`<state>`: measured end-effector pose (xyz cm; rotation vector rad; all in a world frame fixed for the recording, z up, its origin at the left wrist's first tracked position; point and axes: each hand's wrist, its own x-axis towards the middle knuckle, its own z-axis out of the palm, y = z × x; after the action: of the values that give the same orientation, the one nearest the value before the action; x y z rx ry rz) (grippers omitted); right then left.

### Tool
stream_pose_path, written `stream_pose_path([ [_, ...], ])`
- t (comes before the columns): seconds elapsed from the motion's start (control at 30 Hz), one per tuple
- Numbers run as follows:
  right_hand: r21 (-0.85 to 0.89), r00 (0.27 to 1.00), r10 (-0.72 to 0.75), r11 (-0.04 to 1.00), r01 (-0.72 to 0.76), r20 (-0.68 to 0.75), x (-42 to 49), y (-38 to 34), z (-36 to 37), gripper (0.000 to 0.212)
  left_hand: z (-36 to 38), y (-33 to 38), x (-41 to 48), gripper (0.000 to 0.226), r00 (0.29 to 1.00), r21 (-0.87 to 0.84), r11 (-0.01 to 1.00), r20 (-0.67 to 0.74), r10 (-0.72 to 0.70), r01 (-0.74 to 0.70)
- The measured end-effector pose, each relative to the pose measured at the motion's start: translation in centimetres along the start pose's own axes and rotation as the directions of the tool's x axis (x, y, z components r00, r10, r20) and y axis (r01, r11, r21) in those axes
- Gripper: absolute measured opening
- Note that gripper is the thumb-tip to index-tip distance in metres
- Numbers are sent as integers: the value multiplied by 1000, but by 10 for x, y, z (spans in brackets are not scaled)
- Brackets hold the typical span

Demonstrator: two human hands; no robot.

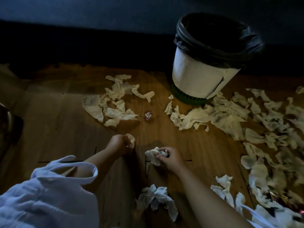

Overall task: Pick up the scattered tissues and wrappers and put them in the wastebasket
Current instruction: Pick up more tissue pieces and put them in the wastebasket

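Observation:
Crumpled white tissues lie scattered over the wooden floor (189,145). My left hand (119,144) grips a small tissue piece (131,139) low over the floor. To its right, my right hand (169,156) holds a crumpled tissue wad (153,155). The white wastebasket (204,79) with a black liner stands at the back, right of centre, well beyond both hands. A small red and white wrapper (148,115) lies between the hands and the basket. Another tissue clump (158,199) lies near my right forearm.
A tissue pile (115,99) spreads left of the basket, and a much larger spread (266,125) covers the floor to the right. A dark wall runs behind the basket. A dark object (8,129) sits at the left edge. My white sleeve (49,195) fills the lower left.

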<state>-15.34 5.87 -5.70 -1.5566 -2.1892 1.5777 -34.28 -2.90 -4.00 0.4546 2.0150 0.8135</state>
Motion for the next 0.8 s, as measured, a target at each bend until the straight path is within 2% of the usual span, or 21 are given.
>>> stream_pose_path([
  [0.07, 61, 1000, -3, 998, 5, -28, -3, 3, -5, 32, 2, 3, -3, 11, 999, -115, 993, -27, 23, -26],
  [0.17, 200, 991, 55, 979, -29, -123, -6, 4, -11, 30, -7, 11, 4, 30, 992, -129, 987, -96, 87, -99],
  [0.23, 300, 978, 86, 953, -26, -189, -4, -2, -18, 30, -18, 18, 10, 30, 988, -215, 968, -111, 110, -132],
  [0.3, 340, 949, 65, 939, 47, -309, 0, -18, -32, 34, -28, 27, 20, 28, 983, -305, 939, -136, 122, -159],
  [0.37, 290, 873, -4, 943, 166, -487, 6, -47, -58, 36, -35, 37, 35, 28, 978, -355, 919, -171, 116, -171],
  [0.47, 174, 703, -157, 910, 375, -694, 17, -101, -111, 39, -41, 51, 48, 16, 978, -419, 893, -189, 88, -161],
  [0.53, 97, 585, -258, 857, 506, -769, 24, -139, -147, 39, -39, 62, 56, 11, 978, -448, 881, -198, 73, -156],
  [0.63, -65, 420, -371, 809, 584, -828, 34, -186, -193, 36, -27, 78, 60, 22, 974, -390, 904, -202, 102, -176],
  [0.67, -86, 401, -377, 809, 582, -835, 38, -198, -204, 34, -22, 82, 60, 24, 973, -355, 916, -196, 120, -185],
  [0.73, -79, 411, -340, 842, 534, -846, 50, -212, -222, 30, -16, 86, 64, 24, 965, -352, 914, -231, 123, -201],
  [0.8, -111, 432, -313, 895, 431, -846, 63, -216, -233, 28, -13, 86, 68, 15, 964, -463, 868, -259, 63, -181],
])
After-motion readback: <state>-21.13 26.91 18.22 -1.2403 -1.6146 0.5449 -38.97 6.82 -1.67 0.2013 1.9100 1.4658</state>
